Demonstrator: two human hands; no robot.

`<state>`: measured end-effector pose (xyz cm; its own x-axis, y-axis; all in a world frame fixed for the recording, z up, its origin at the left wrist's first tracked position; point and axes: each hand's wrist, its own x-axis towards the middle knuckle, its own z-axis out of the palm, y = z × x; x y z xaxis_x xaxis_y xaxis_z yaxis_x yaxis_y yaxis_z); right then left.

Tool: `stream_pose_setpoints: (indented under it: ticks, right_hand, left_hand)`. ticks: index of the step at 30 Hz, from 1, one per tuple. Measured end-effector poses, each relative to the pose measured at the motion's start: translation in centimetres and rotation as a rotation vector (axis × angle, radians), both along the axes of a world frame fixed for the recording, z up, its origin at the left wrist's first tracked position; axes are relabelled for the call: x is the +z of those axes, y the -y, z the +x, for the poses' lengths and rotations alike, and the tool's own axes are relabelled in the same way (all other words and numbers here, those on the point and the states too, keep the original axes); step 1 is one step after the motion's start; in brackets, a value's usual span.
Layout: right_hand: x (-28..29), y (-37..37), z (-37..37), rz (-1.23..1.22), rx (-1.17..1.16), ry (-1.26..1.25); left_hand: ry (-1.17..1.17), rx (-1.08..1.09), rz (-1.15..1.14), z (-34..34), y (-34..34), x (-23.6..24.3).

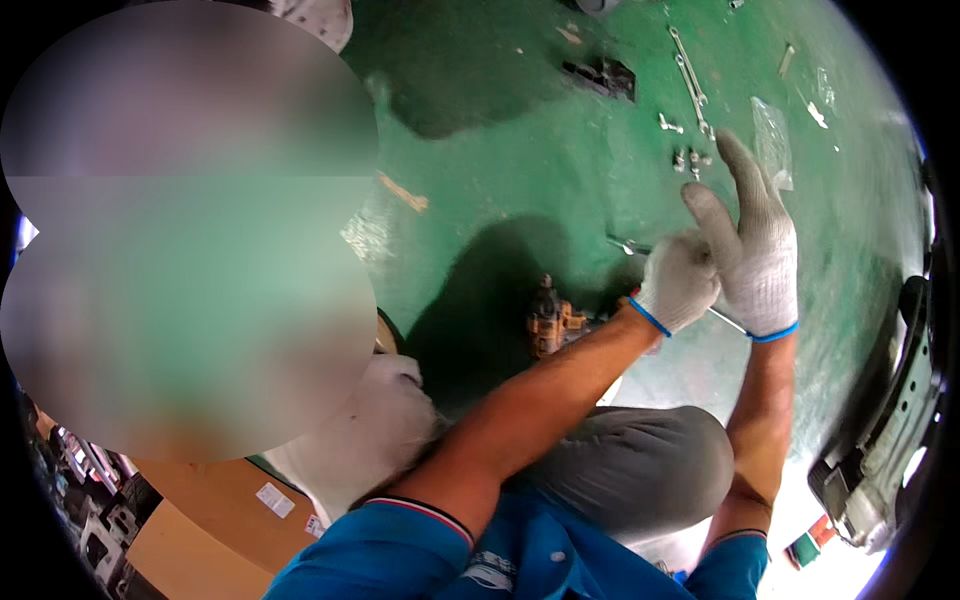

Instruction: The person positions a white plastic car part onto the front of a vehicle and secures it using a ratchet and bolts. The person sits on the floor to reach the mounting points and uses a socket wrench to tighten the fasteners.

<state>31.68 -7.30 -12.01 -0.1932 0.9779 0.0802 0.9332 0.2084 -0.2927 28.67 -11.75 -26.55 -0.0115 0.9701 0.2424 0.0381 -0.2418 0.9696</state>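
Observation:
My left hand [680, 283], in a whitish knit glove with a blue cuff, is closed, its curled fingers against the palm side of my right hand. What it grips, if anything, is hidden. My right hand [762, 250] wears a matching glove; its thumb and fingers stretch out and apart, pointing away from me. The end of a shiny metal tool [628, 246] shows just beyond my left hand, and a thin metal shaft [727, 320] appears between my wrists. Whether these are one piece cannot be told. An orange and black power driver [546, 322] stands left of my left wrist.
On the green floor [480, 175] beyond my hands lie combination wrenches [686, 75], small metal fittings [694, 160], a clear plastic bag [772, 145] and a black part [603, 79]. A cardboard box [215, 525] is at lower left, a long metal frame part [905, 400] at right. Blurred patches hide the upper left.

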Motion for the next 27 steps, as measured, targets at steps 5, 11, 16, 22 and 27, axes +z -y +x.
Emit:
stream_pose_setpoints:
  ticks: [5, 11, 16, 22, 27]
  right_hand:
    - [3.9, -1.5, 0.2, -0.051, 0.064, -0.168]
    - [8.1, 2.2, 0.5, 0.145, -0.008, -0.045]
    - [-3.4, 0.8, -3.5, 0.171, -0.191, 0.288]
    - [0.5, 0.7, -0.6, -0.255, -0.003, -0.591]
    - [-4.3, 5.1, 5.2, -0.317, -0.11, -1.337]
  left_hand:
    - [-0.072, 0.055, 0.122, -1.7, -1.3, 1.2]
    - [0.014, 0.032, 0.136, -1.0, -0.4, 1.4]
    - [0.036, -0.016, -0.019, -2.6, -0.9, 0.1]
    - [-0.207, -0.02, -0.035, -2.3, 0.1, 0.2]
    - [-0.065, 0.023, -0.167, -1.6, 1.4, -1.1]
